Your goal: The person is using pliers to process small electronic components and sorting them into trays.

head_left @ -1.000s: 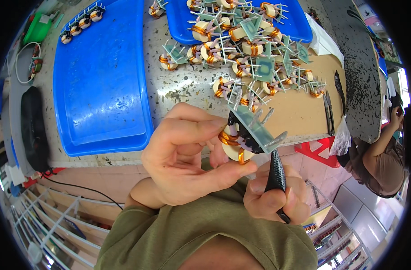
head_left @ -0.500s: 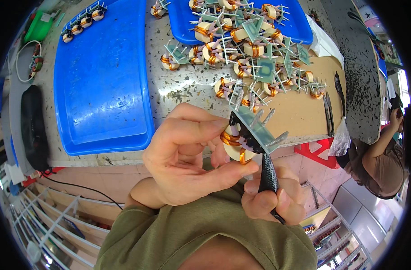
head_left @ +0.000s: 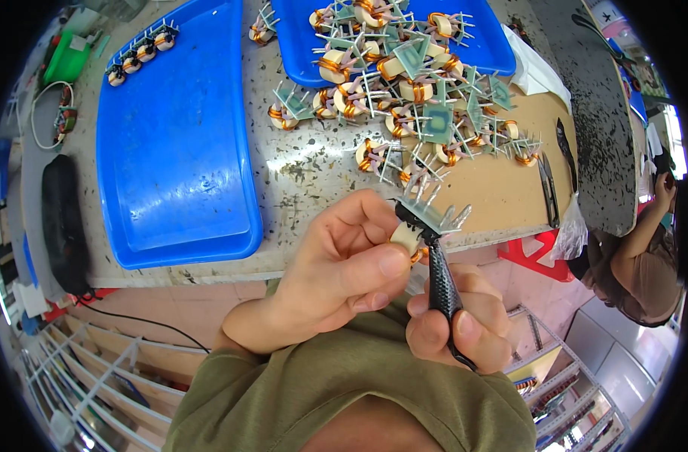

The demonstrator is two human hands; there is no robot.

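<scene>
My left hand (head_left: 351, 264) pinches a toroidal coil (head_left: 408, 236), a cream ring with copper wire mounted on a small green circuit board with long metal pins. The board tilts with its pins pointing up and right. Black material covers the joint between ring and board. My right hand (head_left: 464, 324) is closed round what look like black tweezers (head_left: 444, 286) with a textured grip. Their upper end meets the black material under the board; the tip itself is hidden there. Both hands are in front of the bench's near edge.
Many similar coils (head_left: 415, 90) are heaped on a blue tray (head_left: 302, 68), the bench and a brown board (head_left: 502, 192). Another blue tray (head_left: 178, 181) at left holds a row of coils (head_left: 140, 53). Dark tweezers (head_left: 549, 192) lie at right. A person (head_left: 637, 256) sits far right.
My left hand has shifted and turned the coil, so its board now sits flatter and the ring is more covered by my fingers. The tweezers stay against the black material.
</scene>
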